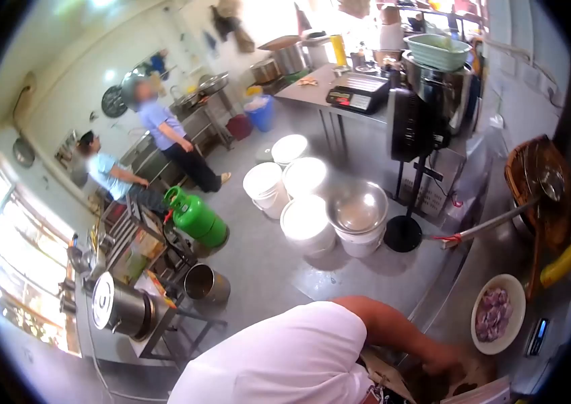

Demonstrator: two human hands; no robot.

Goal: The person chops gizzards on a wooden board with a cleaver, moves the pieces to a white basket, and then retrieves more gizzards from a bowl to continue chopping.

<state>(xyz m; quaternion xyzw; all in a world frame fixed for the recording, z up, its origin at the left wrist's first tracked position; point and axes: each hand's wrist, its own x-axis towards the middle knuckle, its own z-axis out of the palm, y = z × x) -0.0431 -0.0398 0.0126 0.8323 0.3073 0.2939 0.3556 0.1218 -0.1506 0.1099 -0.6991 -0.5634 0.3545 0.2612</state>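
Note:
My left arm in a white short sleeve stretches across the bottom of the view, bent at the elbow. My left hand (448,363) reaches down over a brown surface (481,367) with a dark patch at the lower edge; its fingers are dim and blurred, and I cannot tell what they touch. A pale flat edge (484,392) lies just below the hand. Beside it on the steel counter stands a white bowl (516,324) with pinkish raw meat pieces (494,314). A small dark device with a lit display (538,335) sits right of the bowl. My right hand is out of view.
White buckets (307,225) and a steel basin (357,207) stand on the floor. A black fan (410,128) rises beside the counter. Further off are a green gas cylinder (198,219), a scale (359,93), a steel pot (122,306) and two people (167,131) by the wall.

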